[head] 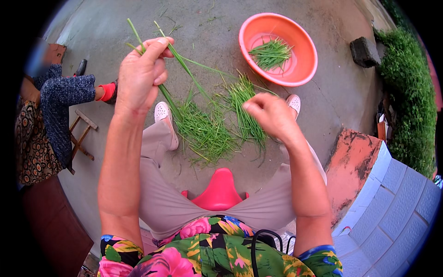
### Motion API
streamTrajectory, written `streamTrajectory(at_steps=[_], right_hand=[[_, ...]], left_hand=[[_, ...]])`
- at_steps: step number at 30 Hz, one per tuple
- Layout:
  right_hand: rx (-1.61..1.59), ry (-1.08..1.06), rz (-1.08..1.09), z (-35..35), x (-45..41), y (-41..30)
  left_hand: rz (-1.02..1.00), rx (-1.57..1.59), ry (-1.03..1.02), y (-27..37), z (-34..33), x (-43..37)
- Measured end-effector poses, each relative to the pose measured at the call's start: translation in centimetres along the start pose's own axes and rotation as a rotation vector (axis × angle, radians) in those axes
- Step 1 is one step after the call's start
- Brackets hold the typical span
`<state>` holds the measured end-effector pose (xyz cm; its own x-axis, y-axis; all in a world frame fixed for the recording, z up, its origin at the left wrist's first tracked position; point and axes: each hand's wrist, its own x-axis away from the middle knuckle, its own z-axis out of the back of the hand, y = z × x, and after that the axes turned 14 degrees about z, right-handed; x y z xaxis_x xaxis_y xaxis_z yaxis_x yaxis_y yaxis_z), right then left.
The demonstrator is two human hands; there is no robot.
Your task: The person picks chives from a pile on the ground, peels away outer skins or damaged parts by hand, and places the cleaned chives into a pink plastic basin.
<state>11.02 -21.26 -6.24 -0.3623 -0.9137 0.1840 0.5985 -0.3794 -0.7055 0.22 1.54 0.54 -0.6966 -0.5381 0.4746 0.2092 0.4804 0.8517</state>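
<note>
Raised at the upper left, my left hand [147, 71] grips several long green chive stalks [168, 99], with their pale ends sticking up past the thumb. My right hand [271, 112] is curled over the right side of a fairly aligned pile of chives [245, 104] on the ground; whether its fingers pinch a stalk is hidden. A thin blade stretches between the two hands' areas. Between my feet, a looser, tangled heap of chives [206, 133] spreads on the concrete. Beyond the right hand, an orange plastic basin [304, 65] holds a bunch of chives [271, 53].
I sit on a red plastic stool [221, 190]. At left sits another person [65, 100], legs extended, beside a small wooden stool [81, 133]. To the right are a concrete block [365, 52], green shrubs [408, 100], a worn red ledge [353, 162] and a tiled wall [391, 207].
</note>
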Motion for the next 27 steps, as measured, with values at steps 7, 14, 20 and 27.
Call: streamTrajectory(at_steps=[7,14,20,27], right_hand=[[-0.939,0.719,-0.120,1.9,-1.1,-2.7],[-1.160,-0.034,-0.123,1.4,-0.4,-3.2],[-1.264,0.015,-0.178,0.3,-0.5,-3.1],[-1.177,0.142,-0.093,0.4,-0.6,-3.3]], left_hand=[[0.007,0.020,-0.019,-0.6,-0.6,0.2],[0.029,-0.063,-0.019,-1.1,-1.6,0.2],[0.003,-0.013,-0.052,-1.0,-1.0,0.0],[-0.001,-0.009,0.009,-0.8,-0.5,-0.2]])
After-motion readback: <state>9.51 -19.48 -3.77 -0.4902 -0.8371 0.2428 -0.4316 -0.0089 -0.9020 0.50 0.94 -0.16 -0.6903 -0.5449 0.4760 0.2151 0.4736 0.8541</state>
